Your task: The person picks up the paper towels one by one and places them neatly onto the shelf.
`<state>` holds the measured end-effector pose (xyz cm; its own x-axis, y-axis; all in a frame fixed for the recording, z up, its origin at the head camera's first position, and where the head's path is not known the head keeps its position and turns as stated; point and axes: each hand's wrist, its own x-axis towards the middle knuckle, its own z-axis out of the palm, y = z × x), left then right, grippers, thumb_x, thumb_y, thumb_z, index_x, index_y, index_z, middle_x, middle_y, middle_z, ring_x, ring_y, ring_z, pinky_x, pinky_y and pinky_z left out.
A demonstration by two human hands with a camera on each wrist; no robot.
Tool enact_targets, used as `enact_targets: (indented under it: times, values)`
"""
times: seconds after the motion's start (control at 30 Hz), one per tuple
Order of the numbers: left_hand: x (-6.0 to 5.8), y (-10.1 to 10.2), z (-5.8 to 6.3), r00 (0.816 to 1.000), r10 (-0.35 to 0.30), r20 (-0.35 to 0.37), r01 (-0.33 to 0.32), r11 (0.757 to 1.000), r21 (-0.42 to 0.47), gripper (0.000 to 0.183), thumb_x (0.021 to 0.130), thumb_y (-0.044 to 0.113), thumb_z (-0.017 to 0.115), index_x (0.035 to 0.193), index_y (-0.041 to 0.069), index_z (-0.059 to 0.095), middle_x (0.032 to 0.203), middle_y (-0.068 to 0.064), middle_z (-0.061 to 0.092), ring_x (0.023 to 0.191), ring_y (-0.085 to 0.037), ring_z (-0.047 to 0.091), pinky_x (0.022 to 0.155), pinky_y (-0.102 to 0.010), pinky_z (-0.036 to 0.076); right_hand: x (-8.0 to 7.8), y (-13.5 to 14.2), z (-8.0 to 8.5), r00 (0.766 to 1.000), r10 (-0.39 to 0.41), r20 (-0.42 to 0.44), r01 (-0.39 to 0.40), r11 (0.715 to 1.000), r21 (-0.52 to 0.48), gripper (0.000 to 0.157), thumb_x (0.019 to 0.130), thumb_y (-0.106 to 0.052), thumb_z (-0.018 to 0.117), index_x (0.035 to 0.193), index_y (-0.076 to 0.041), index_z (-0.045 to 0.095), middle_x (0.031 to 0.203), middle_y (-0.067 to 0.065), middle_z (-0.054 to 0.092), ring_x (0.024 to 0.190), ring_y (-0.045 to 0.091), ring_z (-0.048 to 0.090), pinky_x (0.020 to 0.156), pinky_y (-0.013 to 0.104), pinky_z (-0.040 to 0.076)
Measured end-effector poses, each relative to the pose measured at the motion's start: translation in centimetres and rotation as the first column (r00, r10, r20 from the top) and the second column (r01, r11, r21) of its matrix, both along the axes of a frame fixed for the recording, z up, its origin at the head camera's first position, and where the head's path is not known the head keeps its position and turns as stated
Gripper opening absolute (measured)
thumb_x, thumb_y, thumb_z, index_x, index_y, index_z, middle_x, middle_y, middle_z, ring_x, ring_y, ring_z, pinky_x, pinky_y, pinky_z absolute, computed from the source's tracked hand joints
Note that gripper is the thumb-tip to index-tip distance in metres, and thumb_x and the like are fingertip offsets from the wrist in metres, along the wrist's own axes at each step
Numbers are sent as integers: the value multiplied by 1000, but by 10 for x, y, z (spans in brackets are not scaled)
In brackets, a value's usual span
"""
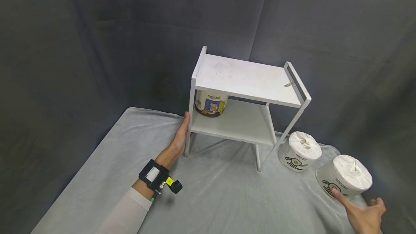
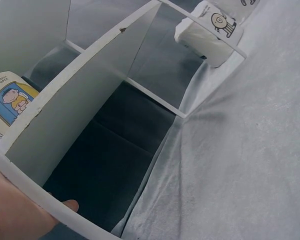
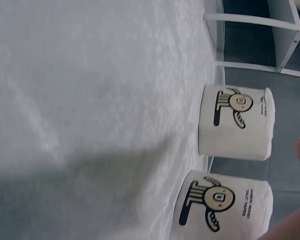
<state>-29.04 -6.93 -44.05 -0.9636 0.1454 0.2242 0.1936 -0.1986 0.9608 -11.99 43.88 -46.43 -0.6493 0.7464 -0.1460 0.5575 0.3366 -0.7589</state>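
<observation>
A small white two-tier shelf (image 1: 240, 118) stands on the cloth-covered table, angled. My left hand (image 1: 178, 141) is at its left upright. In the left wrist view, a fingertip (image 2: 71, 205) shows past the white bar, so the hand grips the frame. On the lower tier, at the left end, stands a toilet roll in a cartoon wrapper (image 1: 212, 104), partly hidden under the top board. Two white-wrapped toilet rolls with a dog drawing, a nearer one (image 1: 344, 174) and a farther one (image 1: 299, 151), stand right of the shelf. My right hand (image 1: 364, 216) is beside the nearer roll, fingers spread, holding nothing.
Grey cloth (image 1: 227, 198) covers the table, with wrinkles at the right. Dark grey curtains (image 1: 146, 46) hang behind the table and on both sides. The shelf's top board (image 1: 243, 77) has raised rails at both ends.
</observation>
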Motion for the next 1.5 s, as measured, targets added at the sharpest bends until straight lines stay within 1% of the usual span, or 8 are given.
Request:
enact_targets:
  times: [0.13,0.27,0.4,0.57,0.9,1.1,1.27,1.5]
  values:
    - [2,1,-1,1000,-4,-25,4,1000,22,94,95,69,22,157,8,-12,165,-9,-17,149,-24,-17,118,-47,-13,0,7,-1,999,-2,48,3,1000,-20,136,74,-61,73,152,0,-20,160,31,-6,141,54,10,113,63,16]
    - [2,2,-2,999,-7,-37,8,1000,26,95,94,70,23,158,8,-12,165,-9,-18,149,-26,-18,117,-49,-13,-3,12,-5,999,6,53,-5,1000,-21,136,74,-61,73,152,3,-20,160,33,-5,140,55,14,113,63,18]
    - [1,2,-2,1000,-8,-9,8,1000,9,93,95,70,22,158,10,-12,165,-6,-17,149,-22,-17,118,-45,-11,-8,17,-7,999,26,32,-26,1000,0,135,75,-59,73,152,5,-18,158,36,-2,139,56,17,113,61,19]
    - [0,0,-1,1000,-15,7,15,1000,9,84,99,62,18,158,11,-14,165,-4,-18,149,-19,-17,118,-43,-11,-15,22,-10,999,34,-3,-34,999,-23,134,76,-56,74,151,5,-19,158,37,-3,140,55,14,115,59,16]
    - [1,1,1,1000,-5,-19,6,999,32,91,95,68,22,158,12,-13,165,-5,-17,149,-19,-16,119,-43,-10,-29,35,-16,997,20,-73,-26,996,-81,134,74,-52,78,154,1,-16,161,30,-2,145,47,12,117,54,14]
    - [1,0,2,1000,-8,-17,8,1000,22,91,96,68,21,158,11,-14,165,-5,-18,149,-19,-16,118,-43,-11,-39,38,-17,993,20,-114,-28,997,-72,130,72,-48,81,156,0,-5,161,27,6,144,42,17,118,52,16]
    - [0,-1,0,1000,-10,-7,10,1000,29,90,96,67,22,158,11,-13,165,-5,-18,149,-19,-16,119,-43,-10,-44,40,-19,994,28,-105,-34,998,-52,131,72,-50,81,156,2,-5,159,30,9,141,44,22,116,55,19]
    - [0,0,0,1000,-13,3,13,999,34,90,96,68,23,158,13,-13,165,-4,-17,149,-18,-16,118,-42,-10,-54,46,-26,994,45,-102,-45,999,9,115,72,-50,80,155,0,19,138,22,40,118,35,40,106,52,35]
